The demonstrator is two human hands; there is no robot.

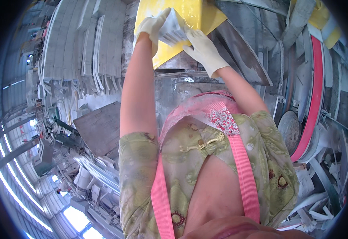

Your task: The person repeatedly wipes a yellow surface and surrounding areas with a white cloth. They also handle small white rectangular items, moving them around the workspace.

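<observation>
My left hand [154, 27], in a pale cream rubber glove, grips the left side of a thin whitish piece [172, 31] with greyish streaks. I cannot tell what kind of thing it is. At its right edge my right hand [204, 51], gloved alike, holds on with the fingers, its thumb lower down. Both arms stretch far forward. Under the piece lies a wet, shiny yellow sheet [213, 19], draped over a work surface, its lower corner hanging down over the near edge.
Stacks of long grey-white slabs [68, 44] stand to the left. A brown board [98, 129] leans below them. On the right are a dark metal plate [241, 49], a curved red band [314, 99] and piled scrap strips [321, 207]. My pink apron [206, 105] hangs in front of me.
</observation>
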